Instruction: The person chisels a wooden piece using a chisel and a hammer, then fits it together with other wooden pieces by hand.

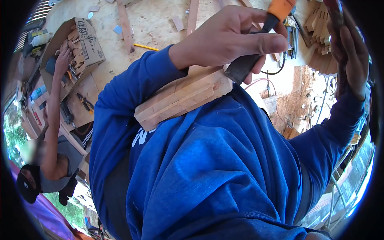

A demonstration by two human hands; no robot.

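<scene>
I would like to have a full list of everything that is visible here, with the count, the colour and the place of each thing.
Table: one, pale wood, top
Orange-handled tool: one, dark blade, in left hand
Wooden block: one, tan, below the blade
Long object: one, dark reddish, at right hand
Cardboard box: one, brown, left
Wood pieces: many, tan, in the box
Pencil-like stick: one, yellow, on table
Pliers: one, black and yellow, left
Stacked wood pieces: several, tan, upper right
Co-worker: one, grey top, far left
Edges: more items, too unclear to count
Person's left hand, right hand: two, bare
Sleeves: two, blue, either side
</scene>
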